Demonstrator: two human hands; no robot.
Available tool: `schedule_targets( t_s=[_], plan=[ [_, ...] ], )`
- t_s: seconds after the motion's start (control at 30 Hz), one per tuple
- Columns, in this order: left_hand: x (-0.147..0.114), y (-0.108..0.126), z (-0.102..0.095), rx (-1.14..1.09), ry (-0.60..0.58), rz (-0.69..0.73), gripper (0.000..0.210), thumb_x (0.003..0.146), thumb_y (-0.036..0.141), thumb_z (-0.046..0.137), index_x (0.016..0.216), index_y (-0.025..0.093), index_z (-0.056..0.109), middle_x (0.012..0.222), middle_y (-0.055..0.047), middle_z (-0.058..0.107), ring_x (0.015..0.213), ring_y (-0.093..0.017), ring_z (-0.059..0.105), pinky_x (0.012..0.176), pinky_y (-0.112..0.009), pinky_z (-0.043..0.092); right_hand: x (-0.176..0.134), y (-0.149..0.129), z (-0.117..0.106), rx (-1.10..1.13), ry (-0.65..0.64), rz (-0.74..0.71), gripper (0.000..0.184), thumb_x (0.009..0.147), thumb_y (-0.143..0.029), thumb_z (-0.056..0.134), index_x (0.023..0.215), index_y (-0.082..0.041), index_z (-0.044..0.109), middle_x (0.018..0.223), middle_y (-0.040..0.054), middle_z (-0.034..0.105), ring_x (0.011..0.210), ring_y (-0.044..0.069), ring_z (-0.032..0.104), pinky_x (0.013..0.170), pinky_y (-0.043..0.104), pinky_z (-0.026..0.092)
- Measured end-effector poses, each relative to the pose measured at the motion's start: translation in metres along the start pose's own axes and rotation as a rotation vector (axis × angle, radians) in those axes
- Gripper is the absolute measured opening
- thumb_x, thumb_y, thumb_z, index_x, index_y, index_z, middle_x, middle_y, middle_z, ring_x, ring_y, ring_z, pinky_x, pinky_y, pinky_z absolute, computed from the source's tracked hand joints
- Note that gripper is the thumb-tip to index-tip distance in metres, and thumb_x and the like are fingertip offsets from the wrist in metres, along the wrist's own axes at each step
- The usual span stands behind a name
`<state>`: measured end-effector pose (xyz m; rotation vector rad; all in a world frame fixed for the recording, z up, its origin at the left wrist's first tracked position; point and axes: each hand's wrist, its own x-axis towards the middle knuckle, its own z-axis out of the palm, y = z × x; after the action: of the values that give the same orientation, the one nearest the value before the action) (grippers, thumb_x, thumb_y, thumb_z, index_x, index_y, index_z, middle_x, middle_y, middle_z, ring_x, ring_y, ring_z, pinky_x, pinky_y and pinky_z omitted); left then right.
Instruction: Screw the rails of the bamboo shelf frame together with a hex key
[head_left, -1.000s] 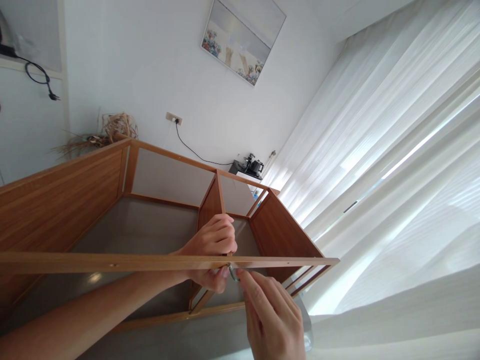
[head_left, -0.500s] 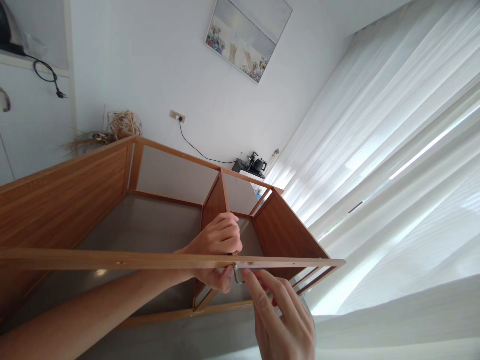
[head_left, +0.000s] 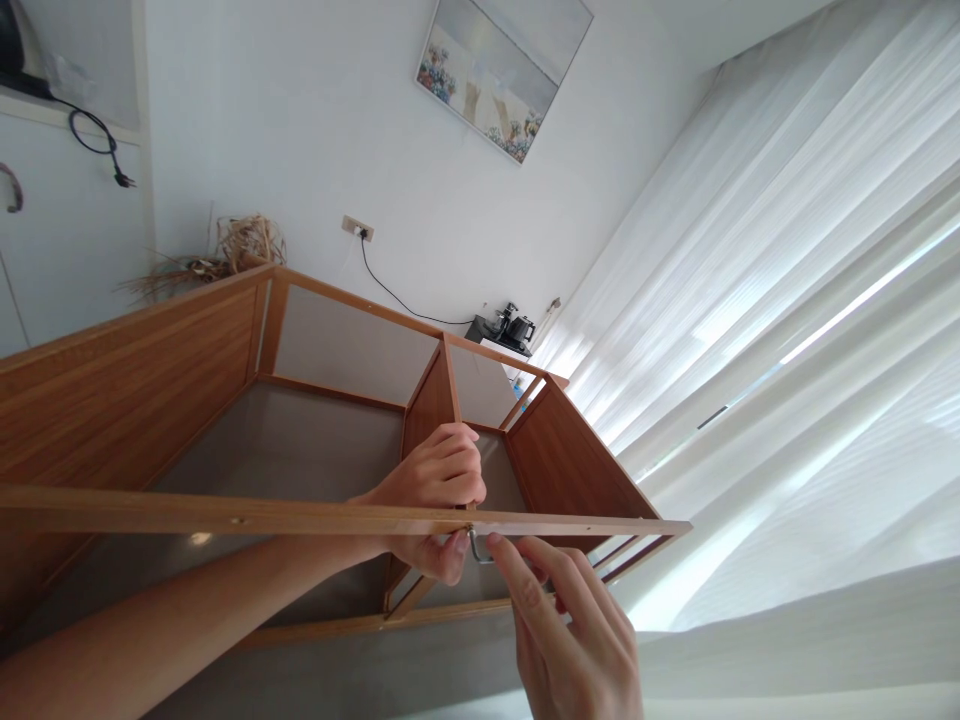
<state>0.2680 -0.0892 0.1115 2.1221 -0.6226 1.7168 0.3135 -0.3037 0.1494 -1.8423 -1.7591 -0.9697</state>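
Note:
A wooden frame lies open in front of me, its near rail (head_left: pixel 315 516) crossing the view. My left hand (head_left: pixel 435 475) reaches behind this rail and closes round the edge of the middle divider panel (head_left: pixel 431 395), the thumb showing below the rail. Beside that thumb, a small bent hex key (head_left: pixel 477 549) sits with one end in a bolt hole in the rail. My right hand (head_left: pixel 566 615) has its index fingertip at the key's free arm, the other fingers curled behind; its thumb is hidden.
Side panels (head_left: pixel 135 390) stand left and right (head_left: pixel 577 455). Beyond are dried stalks (head_left: pixel 251 243), a wall socket (head_left: pixel 358 228) with a black cord, and a kettle (head_left: pixel 519 330) on a stand. White curtains (head_left: pixel 787 300) hang at right. A picture (head_left: pixel 502 75) is on the wall.
My right hand has shifted slightly right, and the hex key's free arm has swung a little with it. My left hand keeps its grip on the divider panel.

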Motion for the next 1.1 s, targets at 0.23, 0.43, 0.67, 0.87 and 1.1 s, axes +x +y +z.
schedule_targets(
  t_s=[0.23, 0.43, 0.67, 0.87, 1.1],
  plan=[
    [-0.001, 0.0, 0.001, -0.001, 0.012, 0.005, 0.012, 0.071, 0.028, 0.045, 0.081, 0.024, 0.041, 0.067, 0.002, 0.046, 0.066, -0.019, 0.046, 0.088, -0.048, 0.048, -0.004, 0.001, 0.009, 0.079, 0.011, 0.009, 0.037, 0.094, -0.004, 0.058, 0.126, -0.018, 0.069, 0.101, 0.0099, 0.074, 0.076, 0.017, 0.067, 0.07, 0.028, 0.054],
    [0.0, -0.001, 0.0, -0.005, 0.011, 0.003, 0.013, 0.07, 0.029, 0.045, 0.081, 0.023, 0.04, 0.067, 0.001, 0.046, 0.066, -0.019, 0.046, 0.089, -0.048, 0.048, -0.006, -0.011, 0.027, 0.275, 0.053, 0.095, 0.02, 0.097, -0.009, 0.058, 0.112, -0.018, 0.067, 0.076, 0.0012, 0.071, 0.056, 0.011, 0.063, 0.056, 0.021, 0.05],
    [-0.004, -0.003, 0.001, -0.017, -0.018, 0.007, 0.015, 0.07, 0.031, 0.045, 0.082, 0.023, 0.04, 0.069, 0.001, 0.046, 0.068, -0.02, 0.047, 0.091, -0.05, 0.048, -0.004, -0.019, 0.034, 0.273, 0.092, 0.111, 0.011, 0.097, -0.013, 0.056, 0.102, -0.019, 0.065, 0.065, -0.0027, 0.064, 0.048, 0.01, 0.06, 0.052, 0.019, 0.048],
    [0.001, -0.003, -0.003, -0.014, -0.03, 0.032, 0.015, 0.069, 0.03, 0.045, 0.081, 0.023, 0.04, 0.067, 0.001, 0.046, 0.066, -0.019, 0.046, 0.088, -0.048, 0.048, 0.0, -0.015, 0.033, 0.277, 0.086, 0.072, 0.011, 0.096, -0.011, 0.056, 0.099, -0.019, 0.063, 0.065, -0.0025, 0.064, 0.048, 0.01, 0.059, 0.051, 0.02, 0.046],
    [0.005, -0.001, -0.004, -0.004, -0.016, 0.022, 0.016, 0.064, 0.027, 0.046, 0.078, 0.023, 0.039, 0.065, 0.001, 0.044, 0.064, -0.019, 0.044, 0.084, -0.046, 0.048, -0.003, -0.014, 0.035, 0.25, 0.091, 0.038, 0.009, 0.096, -0.011, 0.057, 0.095, -0.018, 0.062, 0.061, -0.0034, 0.06, 0.045, 0.009, 0.053, 0.048, 0.022, 0.043]
  ],
)
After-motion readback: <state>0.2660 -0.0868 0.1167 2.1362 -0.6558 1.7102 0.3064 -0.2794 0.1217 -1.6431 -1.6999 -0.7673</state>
